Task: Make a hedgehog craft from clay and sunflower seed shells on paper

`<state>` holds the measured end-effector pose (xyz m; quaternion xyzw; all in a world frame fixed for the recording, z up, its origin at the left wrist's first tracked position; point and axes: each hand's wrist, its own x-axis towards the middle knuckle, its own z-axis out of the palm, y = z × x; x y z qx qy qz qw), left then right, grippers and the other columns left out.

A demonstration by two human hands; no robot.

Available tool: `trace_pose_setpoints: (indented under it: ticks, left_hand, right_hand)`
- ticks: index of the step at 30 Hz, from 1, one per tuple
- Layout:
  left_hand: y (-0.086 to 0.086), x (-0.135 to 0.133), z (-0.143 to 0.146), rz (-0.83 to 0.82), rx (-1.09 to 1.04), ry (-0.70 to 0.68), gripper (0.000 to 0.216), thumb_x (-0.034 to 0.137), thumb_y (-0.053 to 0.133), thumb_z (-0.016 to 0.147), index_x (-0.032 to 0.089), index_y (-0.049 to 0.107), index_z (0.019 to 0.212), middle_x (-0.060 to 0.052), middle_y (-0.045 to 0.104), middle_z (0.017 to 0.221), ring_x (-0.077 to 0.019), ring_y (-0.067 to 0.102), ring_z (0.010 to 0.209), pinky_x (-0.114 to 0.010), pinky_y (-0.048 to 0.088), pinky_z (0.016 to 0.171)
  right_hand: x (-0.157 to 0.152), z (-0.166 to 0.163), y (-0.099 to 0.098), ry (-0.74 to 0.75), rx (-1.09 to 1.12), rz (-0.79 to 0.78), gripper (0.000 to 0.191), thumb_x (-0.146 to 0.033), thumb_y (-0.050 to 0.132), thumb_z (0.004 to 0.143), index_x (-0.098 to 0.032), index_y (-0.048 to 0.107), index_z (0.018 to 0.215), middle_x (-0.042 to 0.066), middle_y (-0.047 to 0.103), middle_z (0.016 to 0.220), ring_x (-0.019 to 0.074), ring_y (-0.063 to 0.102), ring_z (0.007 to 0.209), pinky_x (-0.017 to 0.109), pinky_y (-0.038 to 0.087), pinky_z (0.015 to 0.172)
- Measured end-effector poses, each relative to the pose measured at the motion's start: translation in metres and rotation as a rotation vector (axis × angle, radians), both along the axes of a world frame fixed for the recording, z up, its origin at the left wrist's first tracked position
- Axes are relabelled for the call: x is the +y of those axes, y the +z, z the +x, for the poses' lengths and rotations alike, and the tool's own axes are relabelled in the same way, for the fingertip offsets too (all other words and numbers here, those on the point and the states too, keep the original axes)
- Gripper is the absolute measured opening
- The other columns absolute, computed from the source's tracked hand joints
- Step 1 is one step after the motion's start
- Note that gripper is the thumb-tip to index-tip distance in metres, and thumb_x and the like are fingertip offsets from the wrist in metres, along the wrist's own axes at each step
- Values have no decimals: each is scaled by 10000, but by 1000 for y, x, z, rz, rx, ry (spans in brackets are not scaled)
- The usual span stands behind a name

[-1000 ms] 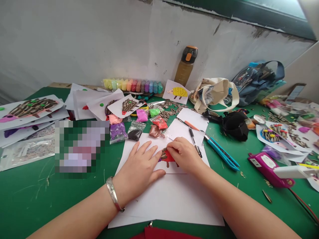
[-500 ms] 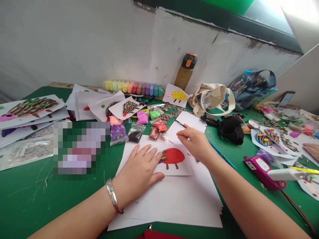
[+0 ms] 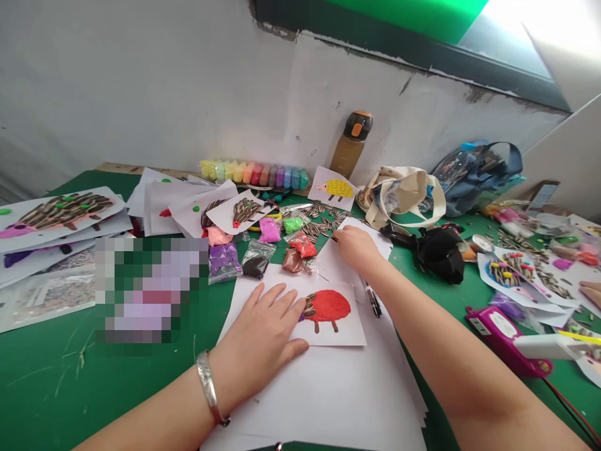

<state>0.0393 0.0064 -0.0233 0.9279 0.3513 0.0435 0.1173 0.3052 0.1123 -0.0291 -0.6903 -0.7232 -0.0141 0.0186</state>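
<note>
My left hand (image 3: 263, 335) lies flat with spread fingers on a small white card (image 3: 350, 329), holding it down on a stack of white paper (image 3: 328, 394). The card shows a red clay hedgehog (image 3: 327, 305) with a few sunflower seeds stuck at its left end. My right hand (image 3: 355, 248) is stretched forward to the pile of striped sunflower seeds (image 3: 319, 219), fingers curled together at the pile's edge. What its fingertips pinch is too small to make out.
Small bags of coloured clay (image 3: 263, 241) lie behind the card. A row of clay tubs (image 3: 253, 172), a brown bottle (image 3: 351, 141), bags (image 3: 404, 191) and finished seed pictures (image 3: 56, 210) crowd the green table (image 3: 61, 388). A black pen (image 3: 373, 300) and purple device (image 3: 504, 329) lie right. Another person's fingers (image 3: 590, 289) show far right.
My right hand left the red hedgehog and reached forward to the seed pile. My left hand stayed flat on the card. The view tilted up a little.
</note>
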Motion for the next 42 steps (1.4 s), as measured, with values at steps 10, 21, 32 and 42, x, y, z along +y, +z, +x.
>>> trace_pose_setpoints:
  ticks: [10, 21, 32, 42]
  left_hand:
    - [3, -1, 1, 37, -12, -20, 567, 444, 624, 903, 157, 503, 1377, -128, 576, 1382, -358, 449, 1321, -579, 327, 1101]
    - [5, -4, 3, 86, -10, -43, 496, 401, 648, 895, 165, 552, 1320, -128, 588, 1352, -374, 455, 1311, -589, 379, 1059]
    - [7, -3, 4, 45, -1, -42, 457, 397, 634, 908, 165, 568, 1296, -119, 594, 1347, -361, 460, 1304, -600, 370, 1061]
    - [6, -4, 5, 51, -13, -41, 459, 400, 637, 905, 174, 567, 1299, -113, 600, 1332, -357, 465, 1295, -593, 361, 1065]
  right_hand:
    - [-88, -27, 24, -58, 715, 132, 194, -279, 563, 864, -258, 735, 950, -15, 722, 765, 183, 655, 755, 309, 487, 736]
    - [-122, -45, -1, 107, 710, 47, 155, -182, 588, 872, -255, 723, 852, 12, 677, 825, 191, 601, 872, 314, 461, 774]
    - [-122, -48, -8, 167, 609, 92, 143, -146, 615, 881, -219, 729, 834, 20, 674, 756, 186, 584, 792, 311, 440, 744]
    - [-126, -56, -14, 256, 535, 154, 277, -169, 540, 943, -206, 710, 727, 44, 652, 762, 183, 548, 782, 321, 399, 781]
